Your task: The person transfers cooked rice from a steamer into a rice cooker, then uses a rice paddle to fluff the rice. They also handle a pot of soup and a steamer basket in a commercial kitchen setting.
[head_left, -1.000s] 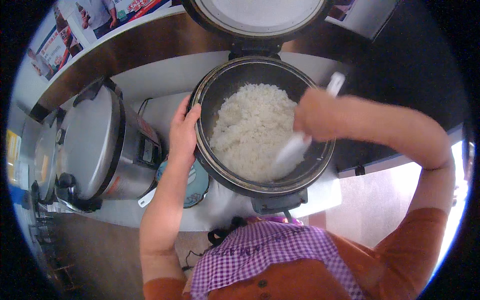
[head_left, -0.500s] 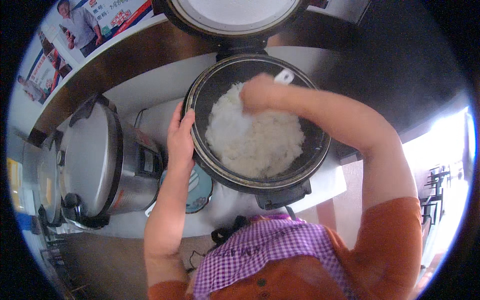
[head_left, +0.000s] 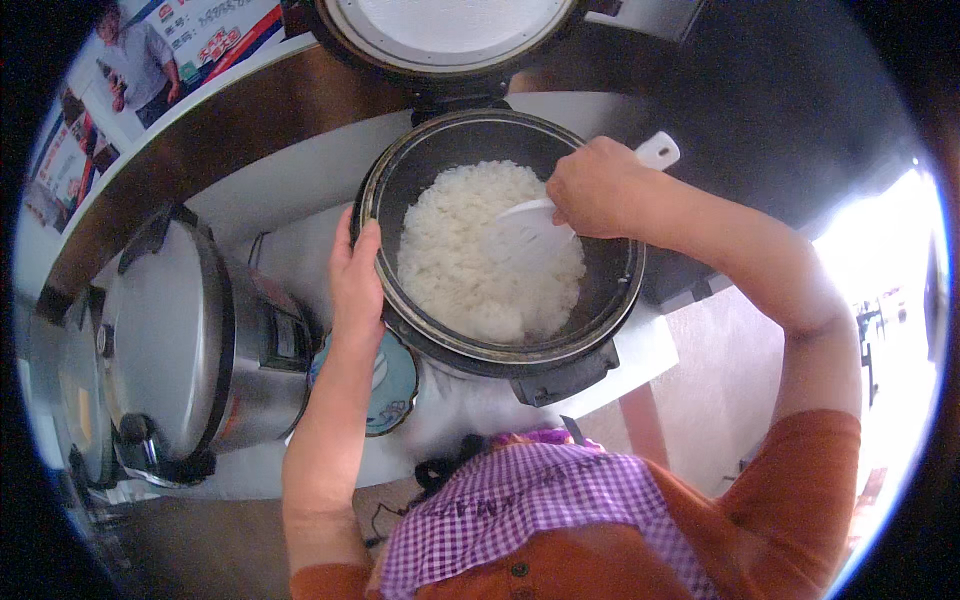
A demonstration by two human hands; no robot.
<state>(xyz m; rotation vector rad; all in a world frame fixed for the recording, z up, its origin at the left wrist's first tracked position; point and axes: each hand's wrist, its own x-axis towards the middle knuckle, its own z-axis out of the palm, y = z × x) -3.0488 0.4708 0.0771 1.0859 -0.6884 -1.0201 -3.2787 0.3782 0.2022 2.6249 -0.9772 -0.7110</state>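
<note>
Toward the left end of a pale counter (head_left: 460, 408) stands a large steel cooker (head_left: 165, 340) with its lid closed. A second closed cooker (head_left: 85, 395) sits farther left. A teal dish (head_left: 397, 392) lies near the counter's front edge. Along the back edge curves a brown panel (head_left: 240, 135), with printed posters (head_left: 220, 40) above. Pale floor (head_left: 725, 375) shows beyond the right edge.
</note>
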